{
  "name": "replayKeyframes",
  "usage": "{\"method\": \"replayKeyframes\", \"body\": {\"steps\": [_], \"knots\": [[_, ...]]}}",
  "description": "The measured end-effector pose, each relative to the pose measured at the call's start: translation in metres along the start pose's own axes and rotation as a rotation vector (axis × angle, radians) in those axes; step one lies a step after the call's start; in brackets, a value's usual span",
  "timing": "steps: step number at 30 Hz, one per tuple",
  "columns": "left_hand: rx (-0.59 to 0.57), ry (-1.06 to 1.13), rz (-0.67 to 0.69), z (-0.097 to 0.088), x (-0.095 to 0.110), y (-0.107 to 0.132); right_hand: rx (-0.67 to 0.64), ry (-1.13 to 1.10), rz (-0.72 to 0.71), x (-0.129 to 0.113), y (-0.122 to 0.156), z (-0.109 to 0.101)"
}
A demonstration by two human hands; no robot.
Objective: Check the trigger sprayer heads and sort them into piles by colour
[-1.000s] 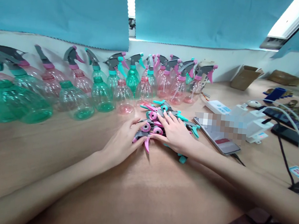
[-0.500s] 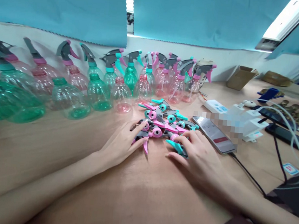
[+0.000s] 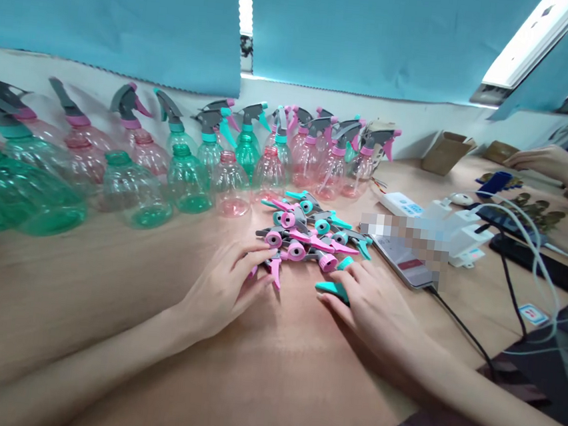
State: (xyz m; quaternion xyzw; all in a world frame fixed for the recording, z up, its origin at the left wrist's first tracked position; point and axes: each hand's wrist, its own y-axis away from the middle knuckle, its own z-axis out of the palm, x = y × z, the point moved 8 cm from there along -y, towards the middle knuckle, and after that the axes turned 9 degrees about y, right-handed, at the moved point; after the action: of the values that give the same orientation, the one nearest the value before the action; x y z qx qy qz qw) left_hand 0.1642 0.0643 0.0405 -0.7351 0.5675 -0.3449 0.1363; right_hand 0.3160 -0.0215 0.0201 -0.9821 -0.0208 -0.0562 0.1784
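Observation:
A pile of loose trigger spray heads (image 3: 307, 232), grey with pink or teal parts, lies on the table in front of me. At its left edge, my left hand (image 3: 224, 284) has its fingers and thumb around a pink and grey spray head (image 3: 275, 270), whose pink trigger sticks out. On the other side, my right hand (image 3: 379, 299) holds a teal and grey spray head (image 3: 334, 289) between thumb and fingers, and the palm hides part of it. Both held pieces are low, close to the tabletop.
Behind the pile stand clear pink and green bottles (image 3: 229, 188), several with spray heads fitted and several open-topped. A phone (image 3: 403, 258) on a cable, a white power strip (image 3: 403, 204) and chargers lie to the right. Another person's hand (image 3: 543, 161) is at far right.
My right hand has closed around the teal spray head and drawn it slightly away from the pile. The other person's hand has come further into view. The camera has shifted a little.

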Motion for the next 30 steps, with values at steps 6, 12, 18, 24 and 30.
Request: {"method": "replayKeyframes", "body": {"steps": [6, 12, 18, 24, 30], "knots": [[0.038, 0.08, 0.138, -0.002, 0.022, 0.009, 0.014, -0.154, -0.094, -0.032, 0.019, -0.008], [0.109, 0.204, 0.084, -0.022, 0.035, 0.028, 0.096, -0.439, -0.36, -0.061, 0.007, -0.042], [0.009, 0.374, -0.314, -0.03, 0.014, 0.056, 0.267, -0.707, -0.605, -0.086, -0.001, -0.073], [0.059, 0.374, -0.47, -0.036, 0.002, 0.075, 0.277, -0.713, -0.706, -0.103, -0.006, -0.06], [0.19, 0.072, -0.196, -0.071, 0.015, 0.078, -0.089, -0.73, -0.687, -0.112, -0.033, -0.041]]}}
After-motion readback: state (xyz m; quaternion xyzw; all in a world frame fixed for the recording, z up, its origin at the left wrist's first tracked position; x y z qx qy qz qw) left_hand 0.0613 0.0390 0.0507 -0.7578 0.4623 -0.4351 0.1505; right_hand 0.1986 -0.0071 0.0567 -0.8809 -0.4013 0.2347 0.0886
